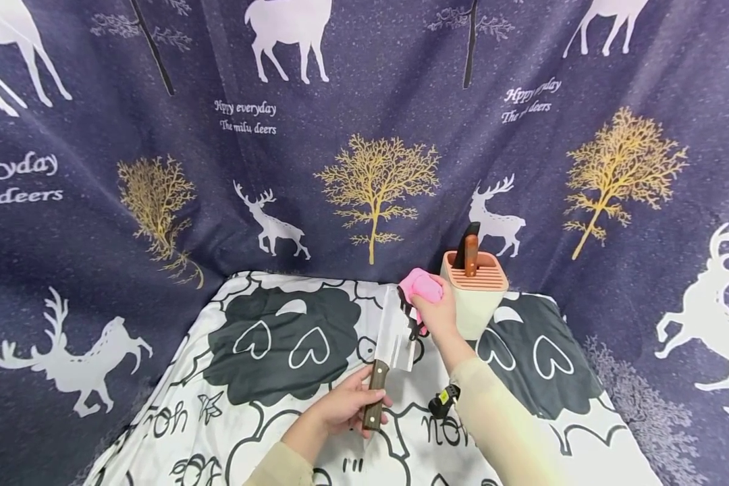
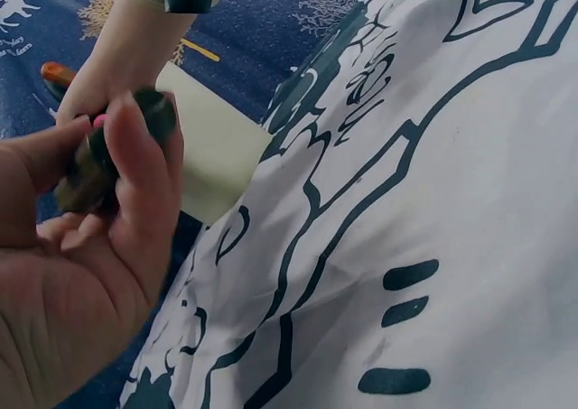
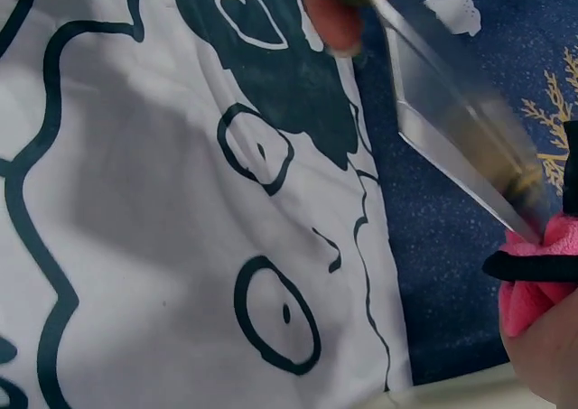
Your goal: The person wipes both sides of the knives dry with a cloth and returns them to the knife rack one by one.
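Note:
My left hand (image 1: 347,405) grips the brown riveted handle of a cleaver (image 1: 387,327), whose wide shiny blade points away from me. In the left wrist view, my thumb and fingers wrap round the handle (image 2: 86,179). My right hand (image 1: 440,312) holds a bunched pink cloth (image 1: 426,287) at the far end of the blade. In the right wrist view the blade (image 3: 452,147) slants down to the pink cloth (image 3: 519,305), with a black strip (image 3: 533,266) across it. The cloth and fingers hide the blade's tip.
A cream knife block (image 1: 476,307) with a slotted orange top stands just right of my right hand. A black handle and a brown handle (image 1: 471,253) stick out of it. A patterned black-and-white sheet (image 1: 316,432) covers the table; a dark blue deer-print curtain (image 1: 376,101) hangs behind.

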The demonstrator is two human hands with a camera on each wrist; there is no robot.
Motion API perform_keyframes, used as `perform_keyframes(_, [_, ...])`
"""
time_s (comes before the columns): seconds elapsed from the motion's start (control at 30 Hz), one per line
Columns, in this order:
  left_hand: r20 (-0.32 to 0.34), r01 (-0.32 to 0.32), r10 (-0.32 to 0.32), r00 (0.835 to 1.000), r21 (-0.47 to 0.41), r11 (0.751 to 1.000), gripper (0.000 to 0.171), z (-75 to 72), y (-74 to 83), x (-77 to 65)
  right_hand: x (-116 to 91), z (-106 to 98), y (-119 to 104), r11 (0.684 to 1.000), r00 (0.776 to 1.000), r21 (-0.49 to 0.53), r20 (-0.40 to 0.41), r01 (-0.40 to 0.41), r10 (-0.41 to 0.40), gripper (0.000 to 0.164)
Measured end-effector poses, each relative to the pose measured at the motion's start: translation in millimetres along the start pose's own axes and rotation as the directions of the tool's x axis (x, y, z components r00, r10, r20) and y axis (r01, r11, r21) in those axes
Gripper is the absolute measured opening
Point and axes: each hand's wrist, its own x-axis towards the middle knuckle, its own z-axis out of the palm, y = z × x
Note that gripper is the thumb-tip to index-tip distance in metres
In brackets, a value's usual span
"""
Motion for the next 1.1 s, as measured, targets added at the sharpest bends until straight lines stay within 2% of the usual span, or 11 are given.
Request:
perform_keyframes(0.13, [-0.035, 0.02, -0.019, 0.999, 0.034, 0.999, 0.053, -1.7, 0.4, -2.0, 0.7, -10.3, -1.3, 1.0, 0.999, 0.0, 0.043, -0.01, 0.01, 0.067])
perform_keyframes(0.27, [-0.015, 0.016, -0.016, 1.0, 0.023, 1.0, 0.055, -2.2, 3.5, -3.5, -0.3, -20.3, -1.3, 0.997, 0.993, -0.071, 0.113, 0.039, -0.031, 0.067])
perform_keyframes(0.53, [0.018, 0.001, 0.001, 1.0, -0.076, 0.997, 0.063, -0.6, 18.7, -8.9, -18.2, -37.0, -23.0, 0.951, 0.947, -0.181, 0.249, 0.252, -0.204, 0.069])
perform_keyframes(0.6, [0.03, 0.001, 0.002, 1.0, -0.097, 0.995, 0.064, -1.3, 21.4, -9.2, -28.0, -40.0, -35.0, 0.91, 0.912, -0.202, 0.279, 0.362, -0.301, 0.074])
perform_keyframes(0.7, [0.028, -0.009, 0.012, 1.0, -0.112, 0.994, 0.066, -2.4, 24.2, -9.0, -44.1, -40.8, -50.3, 0.818, 0.825, -0.217, 0.351, 0.532, -0.443, 0.078])
perform_keyframes(0.8, [0.019, -0.016, 0.019, 1.0, -0.119, 0.993, 0.068, -2.9, 25.6, -9.4, -59.6, -36.3, -57.4, 0.693, 0.703, -0.213, 0.43, 0.689, -0.567, 0.073])
perform_keyframes(0.9, [0.018, -0.024, 0.026, 0.999, -0.122, 0.992, 0.066, -2.3, 26.3, -9.7, -72.1, -27.0, -54.9, 0.536, 0.566, -0.212, 0.472, 0.817, -0.676, 0.062])
perform_keyframes(0.93, [0.019, -0.026, 0.029, 0.999, -0.123, 0.992, 0.064, -1.7, 26.6, -9.6, -76.4, -23.7, -51.9, 0.488, 0.534, -0.227, 0.474, 0.843, -0.7, 0.058])
perform_keyframes(1.0, [0.025, -0.032, 0.036, 0.999, -0.129, 0.991, 0.06, -0.3, 26.8, -9.0, -86.0, -17.5, -45.1, 0.429, 0.514, -0.283, 0.476, 0.858, -0.714, 0.052])
perform_keyframes(1.03, [0.028, -0.038, 0.042, 0.999, -0.13, 0.991, 0.057, 0.5, 26.8, -8.7, -91.2, -14.4, -41.9, 0.424, 0.526, -0.311, 0.476, 0.85, -0.705, 0.05])
perform_keyframes(1.1, [0.029, -0.051, 0.055, 0.998, -0.132, 0.99, 0.051, 1.7, 26.0, -8.1, -101.8, -7.9, -35.7, 0.447, 0.596, -0.397, 0.472, 0.802, -0.65, 0.046])
